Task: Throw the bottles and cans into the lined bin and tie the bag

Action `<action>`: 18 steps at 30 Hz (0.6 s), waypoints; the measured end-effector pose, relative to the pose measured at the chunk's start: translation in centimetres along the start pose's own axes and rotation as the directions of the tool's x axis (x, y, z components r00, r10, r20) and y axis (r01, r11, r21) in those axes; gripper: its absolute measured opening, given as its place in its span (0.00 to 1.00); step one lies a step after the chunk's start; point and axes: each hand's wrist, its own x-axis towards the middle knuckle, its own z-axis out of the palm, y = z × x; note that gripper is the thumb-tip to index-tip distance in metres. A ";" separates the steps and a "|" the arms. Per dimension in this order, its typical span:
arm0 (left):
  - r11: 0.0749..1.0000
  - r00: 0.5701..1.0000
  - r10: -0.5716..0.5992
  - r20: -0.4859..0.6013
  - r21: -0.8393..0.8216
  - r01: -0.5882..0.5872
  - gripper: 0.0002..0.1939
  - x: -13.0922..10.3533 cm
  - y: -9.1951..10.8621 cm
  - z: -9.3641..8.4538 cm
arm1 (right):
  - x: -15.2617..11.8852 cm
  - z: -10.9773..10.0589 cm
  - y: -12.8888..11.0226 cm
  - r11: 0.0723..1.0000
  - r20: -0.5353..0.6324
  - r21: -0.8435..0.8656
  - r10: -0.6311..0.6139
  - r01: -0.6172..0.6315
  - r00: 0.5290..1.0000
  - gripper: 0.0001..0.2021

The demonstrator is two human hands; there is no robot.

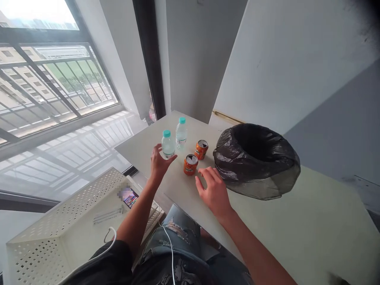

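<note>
Two clear bottles with teal caps stand upright on the pale table. My left hand (161,161) is curved around the lower side of the nearer bottle (168,145), thumb and fingers apart; whether it touches the bottle I cannot tell. The other bottle (181,135) stands just behind it to the right. Two orange cans stand beside the bottles, the nearer can (190,165) in front of the farther can (201,149). Just right of the nearer can, my right hand (213,189) hovers with fingers bent and apart, holding nothing.
A bin lined with a black plastic bag (258,178) stands on the table (320,221) to the right. At the lower left, a white perforated basket (80,198) holds a phone (130,197) and a clear packet. A white cable crosses my lap.
</note>
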 end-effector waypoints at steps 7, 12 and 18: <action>0.982 0.977 0.186 -0.106 0.033 -0.183 0.30 -1.9 4.4 -3.0 | 7.4 -1.2 -5.0 0.979 0.004 0.161 0.124 -0.123 0.992 0.30; 0.828 0.831 0.551 -0.080 -0.071 -0.556 0.28 -6.6 10.6 -5.9 | 6.1 -5.4 -7.2 0.980 -0.131 0.153 0.151 -0.131 0.980 0.32; 0.750 0.784 0.620 -0.046 -0.261 -0.608 0.33 -8.1 13.1 -4.0 | 4.1 -12.5 -6.5 0.981 -0.507 -0.145 0.039 -0.130 0.861 0.17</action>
